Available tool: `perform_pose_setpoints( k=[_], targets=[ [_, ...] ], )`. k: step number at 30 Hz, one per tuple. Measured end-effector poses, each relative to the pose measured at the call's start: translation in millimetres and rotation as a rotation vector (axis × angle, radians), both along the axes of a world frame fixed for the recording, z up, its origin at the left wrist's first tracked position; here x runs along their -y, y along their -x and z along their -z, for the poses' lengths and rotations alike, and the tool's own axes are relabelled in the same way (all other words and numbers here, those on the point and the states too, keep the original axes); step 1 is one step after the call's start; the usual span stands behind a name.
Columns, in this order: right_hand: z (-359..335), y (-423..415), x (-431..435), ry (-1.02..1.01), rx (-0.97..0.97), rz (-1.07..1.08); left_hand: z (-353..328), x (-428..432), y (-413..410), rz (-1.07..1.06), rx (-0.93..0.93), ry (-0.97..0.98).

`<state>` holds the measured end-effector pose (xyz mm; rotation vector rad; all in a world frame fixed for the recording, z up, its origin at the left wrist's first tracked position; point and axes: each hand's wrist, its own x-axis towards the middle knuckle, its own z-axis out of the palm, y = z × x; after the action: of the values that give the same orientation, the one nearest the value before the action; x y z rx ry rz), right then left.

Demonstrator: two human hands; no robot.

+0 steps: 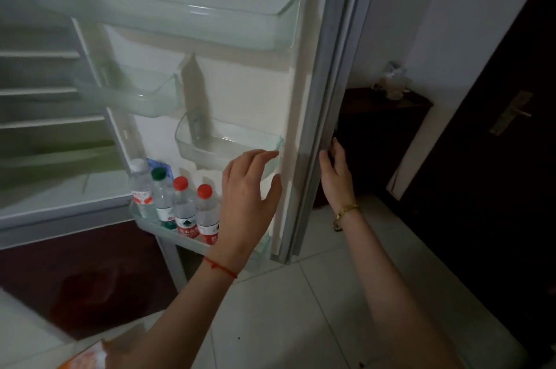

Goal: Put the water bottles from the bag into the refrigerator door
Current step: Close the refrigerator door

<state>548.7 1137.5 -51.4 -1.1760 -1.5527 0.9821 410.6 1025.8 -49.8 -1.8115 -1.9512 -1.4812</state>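
Standing open, the white refrigerator door [240,91] is gripped along its grey edge by the right hand [335,179]. Four clear plastic water bottles [177,203] crowd its bottom clear shelf [168,231]. Left hand [249,191] hovers spread wide, empty; swinging the door carelessly could topple them.

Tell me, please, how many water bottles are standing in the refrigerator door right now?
4, in a row in the bottom door shelf: white-capped bottle, green-capped bottle, then two red-capped bottles. The left hand may hide more.
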Motion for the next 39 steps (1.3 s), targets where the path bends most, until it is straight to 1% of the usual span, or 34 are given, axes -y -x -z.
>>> perform_pose_setpoints(
  k=[4, 10, 12, 16, 18, 22, 25, 29, 34, 39],
  targets=[
    [-1, 0, -1, 0.023, -0.054, -0.032, -3, 7, -6, -0.034, 0.021, -0.020],
    [6, -5, 11, 0.012, -0.038, -0.041, -2, 30, -26, -0.025, -0.013, -0.031],
    [10, -6, 20, -0.026, -0.028, -0.042, 0, 36, -34, 0.006, -0.002, -0.026],
    [13, -10, 47, -0.171, -0.014, -0.062, 4, 52, -47, 0.028, -0.001, -0.036],
    [17, -11, 61, -0.229, 0.000, -0.067, 5, 61, -50, 0.011, 0.013, -0.055],
    [19, -12, 92, -0.312, 0.091, -0.069, 11, 81, -49, -0.038, 0.034, -0.079],
    [15, -7, 113, -0.389, 0.065, -0.101, 16, 99, -47, -0.071, 0.046, -0.094],
    [15, 7, 134, -0.436, 0.031, -0.237, 18, 124, -42, -0.184, 0.054, -0.172],
    [12, 38, 158, -0.557, -0.062, -0.440, 18, 150, -28, -0.326, 0.051, -0.278],
    [18, 70, 179, -0.613, -0.040, -0.572, 24, 176, -3, -0.425, 0.033, -0.333]
  ],
)
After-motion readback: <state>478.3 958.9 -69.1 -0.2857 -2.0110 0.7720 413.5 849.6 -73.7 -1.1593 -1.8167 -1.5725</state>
